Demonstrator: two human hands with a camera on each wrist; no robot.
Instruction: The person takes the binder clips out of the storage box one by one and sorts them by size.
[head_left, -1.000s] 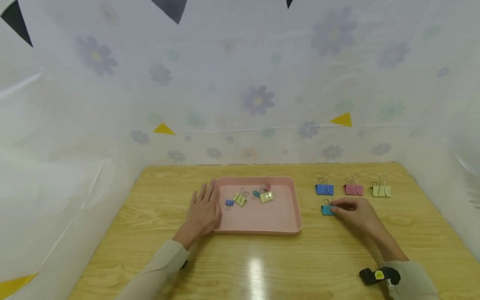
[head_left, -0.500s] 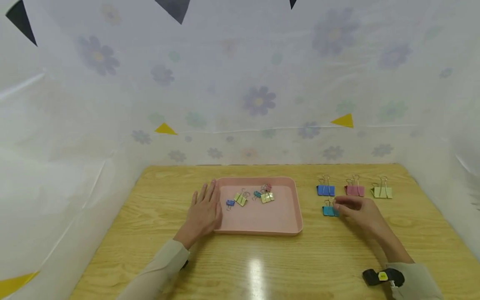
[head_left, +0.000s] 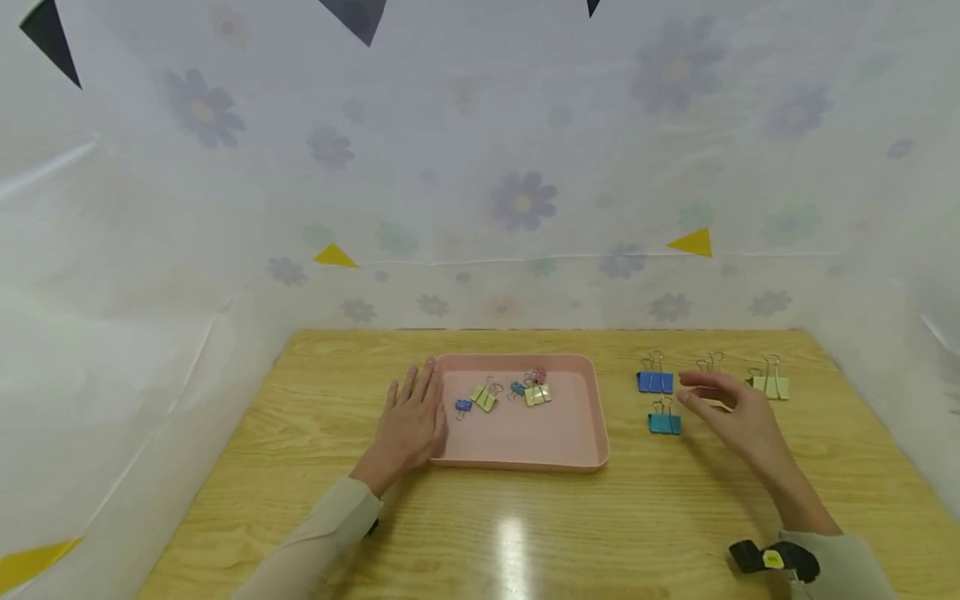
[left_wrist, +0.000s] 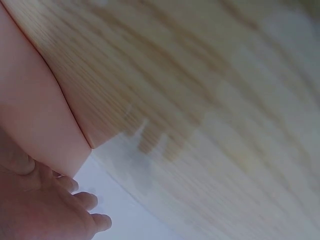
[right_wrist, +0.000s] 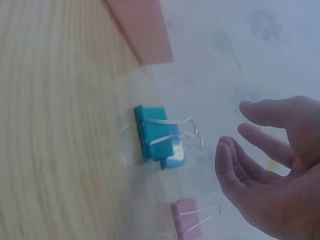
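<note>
The teal clip looks all set on the bench, so the right hand, thumb and fingers apart with nothing between, likely needs to pinch a small clip in the tray, which the straight-fingered left hand touches.

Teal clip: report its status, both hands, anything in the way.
Left hand at left edge of pink tray. Right hand empty, near teal clip. Teal clip on table. Right hand mostly hides pink clip in head view.
</note>
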